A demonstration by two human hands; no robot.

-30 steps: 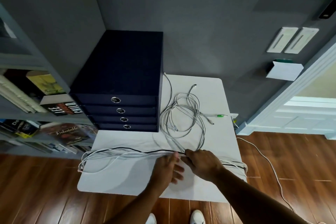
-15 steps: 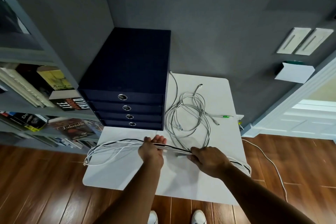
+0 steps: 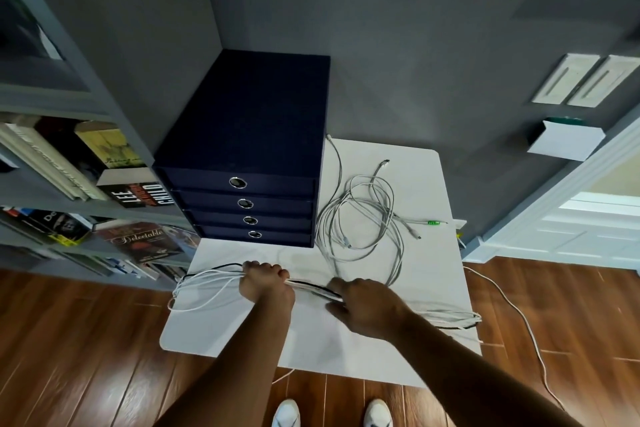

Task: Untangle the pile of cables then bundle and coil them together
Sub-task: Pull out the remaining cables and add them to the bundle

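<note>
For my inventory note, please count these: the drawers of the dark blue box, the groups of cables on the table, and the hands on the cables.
Drawers of the drawer box: 4
Cable groups: 2 (stretched bundle, loose pile)
Hands on the stretched bundle: 2 (left hand, right hand)
Total: 8

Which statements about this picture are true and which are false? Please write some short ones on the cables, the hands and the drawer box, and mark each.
1. The left hand grips the bundle of cables. True.
2. The drawer box has three drawers. False: it has four.
3. Loose white cables lie on the table, right of the drawer box. True.
4. The bundle holds only white cables. False: a black cable runs in it.
5. The right hand holds the green-tipped plug. False: the plug lies on the table, apart from that hand.
</note>
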